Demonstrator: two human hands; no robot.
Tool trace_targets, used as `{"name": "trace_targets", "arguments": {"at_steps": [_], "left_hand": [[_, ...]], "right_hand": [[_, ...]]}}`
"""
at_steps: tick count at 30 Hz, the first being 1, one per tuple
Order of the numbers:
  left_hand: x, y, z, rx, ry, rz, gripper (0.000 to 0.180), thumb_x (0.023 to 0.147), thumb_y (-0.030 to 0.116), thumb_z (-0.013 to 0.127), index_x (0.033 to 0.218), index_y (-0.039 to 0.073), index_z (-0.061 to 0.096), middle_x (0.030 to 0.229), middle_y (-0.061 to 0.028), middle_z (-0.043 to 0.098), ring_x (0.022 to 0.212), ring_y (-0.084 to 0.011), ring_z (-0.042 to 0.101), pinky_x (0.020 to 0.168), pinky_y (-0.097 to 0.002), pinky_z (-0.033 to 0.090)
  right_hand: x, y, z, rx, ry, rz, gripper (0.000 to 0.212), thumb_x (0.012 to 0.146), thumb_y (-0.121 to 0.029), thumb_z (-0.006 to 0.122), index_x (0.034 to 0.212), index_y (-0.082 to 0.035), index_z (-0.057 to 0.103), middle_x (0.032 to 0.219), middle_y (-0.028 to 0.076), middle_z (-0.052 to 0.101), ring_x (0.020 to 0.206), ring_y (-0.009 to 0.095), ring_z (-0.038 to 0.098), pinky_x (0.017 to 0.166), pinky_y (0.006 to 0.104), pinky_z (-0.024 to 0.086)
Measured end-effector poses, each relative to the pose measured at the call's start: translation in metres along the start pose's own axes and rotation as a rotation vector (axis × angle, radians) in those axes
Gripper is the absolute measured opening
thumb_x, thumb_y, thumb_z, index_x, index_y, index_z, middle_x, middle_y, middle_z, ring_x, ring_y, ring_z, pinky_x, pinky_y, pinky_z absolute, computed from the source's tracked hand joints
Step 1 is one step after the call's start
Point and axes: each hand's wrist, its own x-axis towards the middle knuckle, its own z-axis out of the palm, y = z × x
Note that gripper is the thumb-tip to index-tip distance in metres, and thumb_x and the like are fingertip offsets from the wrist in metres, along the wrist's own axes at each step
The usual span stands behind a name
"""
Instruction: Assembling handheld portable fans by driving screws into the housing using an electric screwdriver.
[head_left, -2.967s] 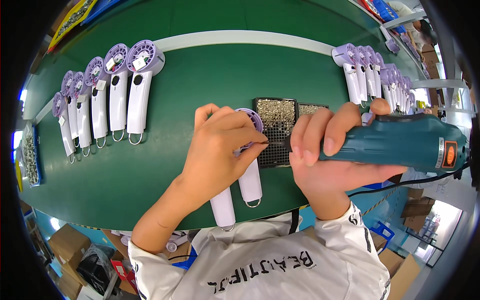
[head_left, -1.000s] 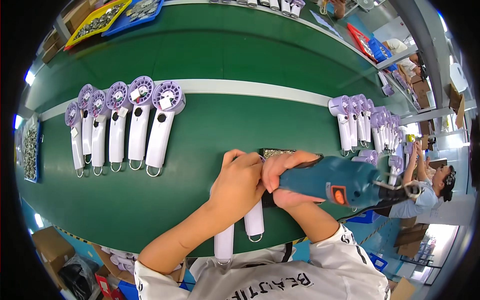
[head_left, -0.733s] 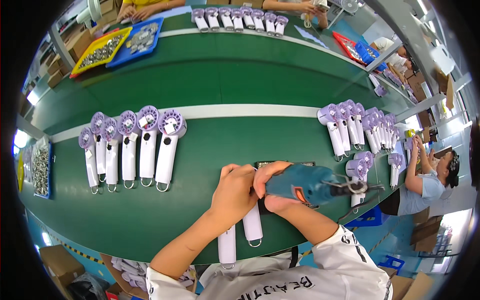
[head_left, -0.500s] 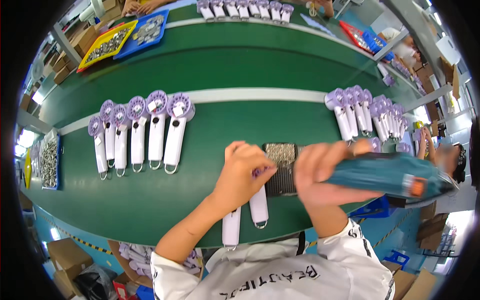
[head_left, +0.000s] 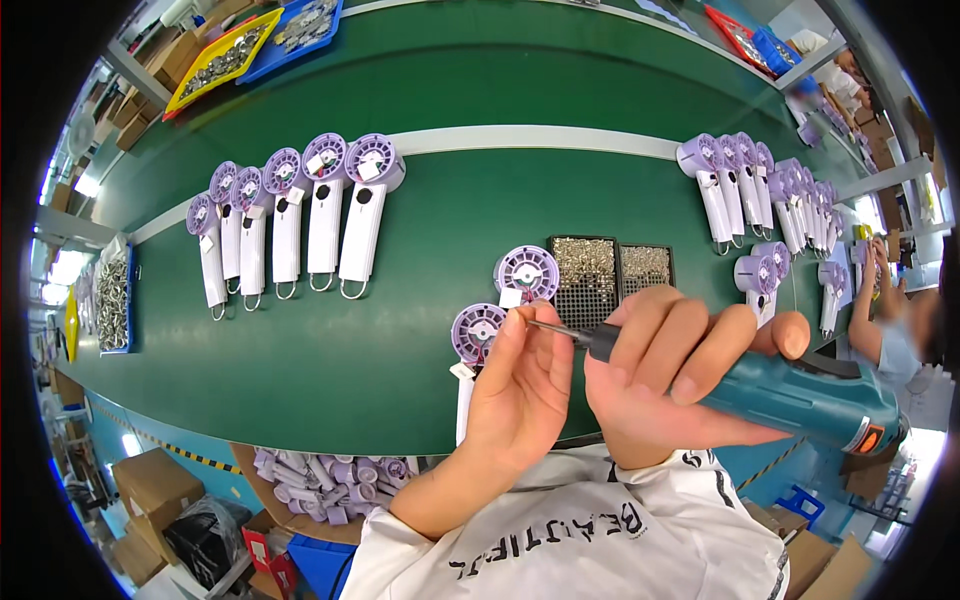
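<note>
My right hand (head_left: 680, 365) is wrapped round a teal electric screwdriver (head_left: 790, 392), whose thin bit points left. At the bit's tip, the thumb and fingers of my left hand (head_left: 525, 385) are pinched together; whatever small thing they hold is too small to make out. Two handheld fans with lilac round heads lie just beyond and beside my left hand: an upper fan (head_left: 527, 272) and a lower fan (head_left: 478, 333). My left hand partly covers their white handles. Close above my right hand are two black trays of small metal screws, a larger screw tray (head_left: 585, 275) and a smaller screw tray (head_left: 646, 266).
A row of white-handled fans (head_left: 325, 210) lies at the left, with further fans (head_left: 735, 185) at the right. A blue bin of metal rings (head_left: 115, 300) stands at the left edge. Yellow (head_left: 225, 65) and blue trays (head_left: 300, 30) sit far left. A co-worker's arms (head_left: 872, 290) show at right.
My left hand has come to the screwdriver's bit tip, and the screwdriver has swung into line with it. The whole view has shifted, showing both fan heads and the screw trays more fully.
</note>
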Motion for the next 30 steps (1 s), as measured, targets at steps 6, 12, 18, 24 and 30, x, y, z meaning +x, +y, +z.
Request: {"name": "trace_targets", "arguments": {"at_steps": [6,12,18,24,30], "left_hand": [[-0.001,-0.006,-0.004,0.015,0.016,0.011,0.018,0.103,0.017,0.05,0.11,0.004,0.061,0.113,-0.0049,0.066,0.104,-0.0116,0.065,0.095,-0.024,0.055],[-0.002,-0.009,-0.011,0.068,-0.004,0.072,0.024,0.103,0.02,0.051,0.118,0.002,0.057,0.117,-0.0074,0.065,0.108,-0.0128,0.063,0.095,-0.0249,0.054],[-0.013,0.016,-0.003,1.036,0.042,0.411,0.037,0.086,0.001,0.068,0.12,-0.005,0.057,0.114,-0.0148,0.063,0.108,-0.0234,0.061,0.092,-0.0364,0.05],[0.02,0.062,0.014,2.479,-0.105,0.713,0.079,0.067,0.021,0.084,0.136,0.004,0.049,0.135,-0.0138,0.053,0.131,-0.0343,0.046,0.108,-0.0461,0.034],[0.038,0.069,-0.002,2.498,-0.096,0.489,0.081,0.068,0.028,0.083,0.138,0.007,0.047,0.137,-0.0149,0.052,0.128,-0.0329,0.048,0.111,-0.0497,0.031]], "right_hand": [[0.003,-0.003,-0.002,-0.117,-0.101,0.049,0.056,0.096,-0.064,0.038,0.125,-0.016,0.045,0.064,0.002,0.051,0.041,0.016,0.045,0.041,0.0323,0.037],[0.003,0.001,-0.013,-0.065,-0.147,0.107,0.058,0.095,-0.066,0.041,0.124,-0.016,0.045,0.064,0.003,0.05,0.042,0.016,0.044,0.041,0.0315,0.037],[0.016,0.028,-0.05,0.004,-0.196,0.101,0.084,0.081,-0.082,0.045,0.127,-0.012,0.045,0.071,0.012,0.055,0.051,0.023,0.049,0.045,0.0357,0.042],[0.011,0.063,-0.069,-0.129,-0.04,0.227,0.101,0.07,-0.094,0.036,0.119,-0.006,0.043,0.057,0.008,0.049,0.04,0.017,0.042,0.038,0.0301,0.039],[0.003,0.073,-0.072,-0.161,-0.034,0.276,0.098,0.071,-0.094,0.033,0.119,-0.009,0.043,0.059,0.007,0.05,0.042,0.018,0.046,0.038,0.0307,0.04]]}}
